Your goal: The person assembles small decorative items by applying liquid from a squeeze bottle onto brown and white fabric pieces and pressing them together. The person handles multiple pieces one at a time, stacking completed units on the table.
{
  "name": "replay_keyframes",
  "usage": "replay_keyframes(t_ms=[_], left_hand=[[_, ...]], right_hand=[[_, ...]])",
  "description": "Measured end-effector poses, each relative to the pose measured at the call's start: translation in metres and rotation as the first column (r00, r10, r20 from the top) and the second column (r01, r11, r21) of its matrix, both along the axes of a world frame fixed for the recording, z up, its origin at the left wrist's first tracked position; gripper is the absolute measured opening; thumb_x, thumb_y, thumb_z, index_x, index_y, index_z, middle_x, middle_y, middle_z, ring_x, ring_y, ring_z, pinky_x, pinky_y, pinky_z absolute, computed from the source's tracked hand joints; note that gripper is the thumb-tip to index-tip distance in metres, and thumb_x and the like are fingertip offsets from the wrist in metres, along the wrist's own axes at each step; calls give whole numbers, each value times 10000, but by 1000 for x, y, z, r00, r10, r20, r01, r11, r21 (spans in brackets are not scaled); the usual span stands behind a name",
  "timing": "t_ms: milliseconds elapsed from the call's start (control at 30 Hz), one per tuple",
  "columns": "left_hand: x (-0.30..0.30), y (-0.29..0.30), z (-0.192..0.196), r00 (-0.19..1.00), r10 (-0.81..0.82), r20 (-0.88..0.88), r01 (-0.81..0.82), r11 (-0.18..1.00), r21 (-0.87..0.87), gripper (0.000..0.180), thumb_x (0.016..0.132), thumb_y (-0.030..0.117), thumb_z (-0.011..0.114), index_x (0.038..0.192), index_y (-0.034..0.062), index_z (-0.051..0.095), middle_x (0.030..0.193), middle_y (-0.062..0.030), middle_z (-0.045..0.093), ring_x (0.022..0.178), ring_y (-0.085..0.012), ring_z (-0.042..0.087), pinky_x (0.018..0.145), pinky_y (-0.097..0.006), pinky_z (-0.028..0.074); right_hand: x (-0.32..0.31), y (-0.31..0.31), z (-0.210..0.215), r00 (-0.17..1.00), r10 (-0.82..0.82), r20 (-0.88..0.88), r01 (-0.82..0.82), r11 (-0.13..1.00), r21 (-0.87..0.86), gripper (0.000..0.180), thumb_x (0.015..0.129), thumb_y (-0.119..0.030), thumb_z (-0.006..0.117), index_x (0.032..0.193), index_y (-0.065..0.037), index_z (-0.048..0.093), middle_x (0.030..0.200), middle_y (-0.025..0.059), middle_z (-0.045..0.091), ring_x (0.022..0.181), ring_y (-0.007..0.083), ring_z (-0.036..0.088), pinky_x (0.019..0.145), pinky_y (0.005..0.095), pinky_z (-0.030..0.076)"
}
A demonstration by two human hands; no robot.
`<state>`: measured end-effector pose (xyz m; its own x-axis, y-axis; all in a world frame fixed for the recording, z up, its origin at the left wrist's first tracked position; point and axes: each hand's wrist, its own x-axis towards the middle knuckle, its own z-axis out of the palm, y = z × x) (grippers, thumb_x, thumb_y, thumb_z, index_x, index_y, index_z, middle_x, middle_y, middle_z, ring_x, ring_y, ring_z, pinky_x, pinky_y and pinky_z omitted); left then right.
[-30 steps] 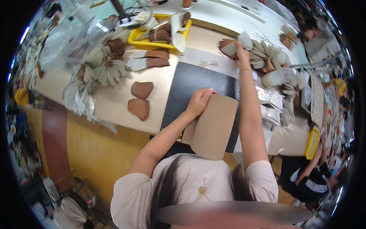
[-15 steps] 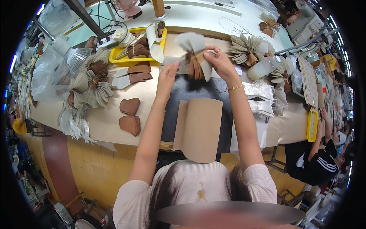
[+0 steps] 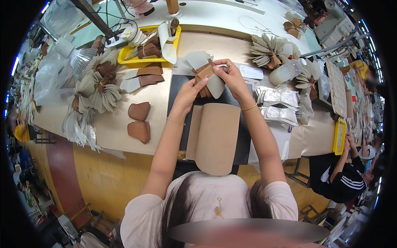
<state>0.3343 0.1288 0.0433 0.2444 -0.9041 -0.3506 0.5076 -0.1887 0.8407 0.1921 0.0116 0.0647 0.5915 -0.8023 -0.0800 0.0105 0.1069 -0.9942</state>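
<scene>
– Both hands: what is their condition?

– Left hand (image 3: 189,94) is curled nearly closed, its thumb laid against the near left side of a bundle of brown and pale pieces (image 3: 206,73). Right hand (image 3: 231,78) pinches the same bundle at its right side, thumb bent over it and fingers folded. Some fingertips are hidden behind the pieces.

– Position of the bundle?

– Over the far part of the black mat (image 3: 245,140). Pale ends fan out toward the far left, and one pale piece hangs down toward the near side. I cannot tell whether the bundle touches the mat.

– What lies on the mat itself?

– One tan sheet (image 3: 218,138), curved, on the near part, running past the mat's near edge.

– Left of the mat?

– Two small brown stacks (image 3: 139,131), one just beyond the other. Farther left, fanned pale bundles (image 3: 103,95). Beyond the mat's far left corner, a yellow tray (image 3: 129,60) containing brown pieces.

– And right?

– White packets (image 3: 278,99) near the mat, then a translucent bottle (image 3: 285,73) lying on its side. Well to the right of the mat, a co-worker in a black top (image 3: 339,184) reaches to a yellow container (image 3: 339,136).
</scene>
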Motion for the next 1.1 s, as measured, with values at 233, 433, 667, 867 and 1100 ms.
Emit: replay_keyframes(t_ms=[233,433,667,867,1100], left_hand=[[-8,-5,-6,994,84,-64,-95,978,-184,387,937,259,687,1184,-32,625,1072,-53,682,950,-90,619,852,-249,490],[-13,-7,-5,991,135,13,-130,976,-177,353,938,266,684,1126,-31,657,1003,-46,688,889,-74,603,799,-246,494],[-8,5,-15,892,200,405,-196,979,-52,402,827,207,811,1060,-20,575,920,-63,664,835,-103,616,753,-268,519],[1,14,-15,974,161,162,-157,987,-35,357,780,188,851,934,12,581,824,-34,625,715,-91,590,616,-213,496],[15,20,-7,985,-70,-158,86,992,97,264,902,203,725,1066,19,630,981,-62,687,866,-131,671,761,-261,551]], right_hand=[[-20,9,15,870,-205,-448,-22,892,-452,388,896,-383,717,890,-13,599,759,37,616,673,110,567,624,244,456],[-37,12,20,838,64,-541,-178,971,-161,351,889,-358,728,787,-49,599,692,4,627,619,93,573,573,238,459],[-18,-7,59,952,283,116,-306,894,327,296,947,-298,654,1075,-35,614,1005,84,678,915,176,672,747,286,535],[17,-19,48,897,235,375,-342,906,250,341,994,-265,589,1246,-37,564,1273,103,608,1095,206,626,919,328,485],[-19,-9,10,902,78,-425,-208,941,-267,350,910,-336,702,1032,-14,644,895,61,686,812,125,631,726,266,508]])
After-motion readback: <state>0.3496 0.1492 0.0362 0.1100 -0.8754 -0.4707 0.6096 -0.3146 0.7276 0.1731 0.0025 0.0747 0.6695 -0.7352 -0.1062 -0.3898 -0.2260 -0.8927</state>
